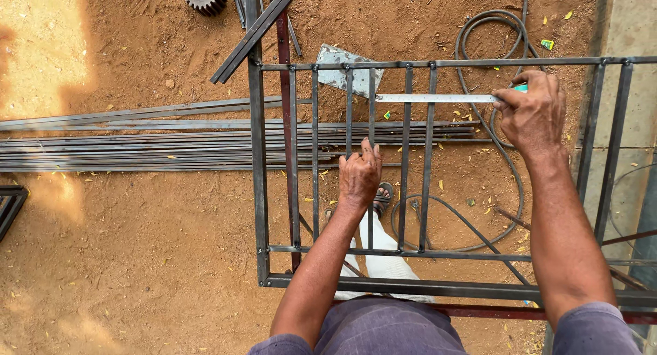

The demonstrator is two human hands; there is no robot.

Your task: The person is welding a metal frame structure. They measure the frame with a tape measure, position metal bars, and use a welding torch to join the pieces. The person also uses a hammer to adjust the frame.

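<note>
The person wears a greyish-purple short-sleeved shirt (383, 327), white trousers (383, 256) and a sandal (383, 198) (dark-strapped).

Head view: from my head, straight down, close over my left hand (359, 176) and metal grille (259, 191).
Facing: sandy ground (137, 245), twelve o'clock ahead.

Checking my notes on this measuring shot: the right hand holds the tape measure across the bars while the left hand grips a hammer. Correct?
Not quite. The head view shows the left hand gripping a vertical bar of the metal frame, not a hammer. The right hand does hold the tape measure across the bars.
</note>
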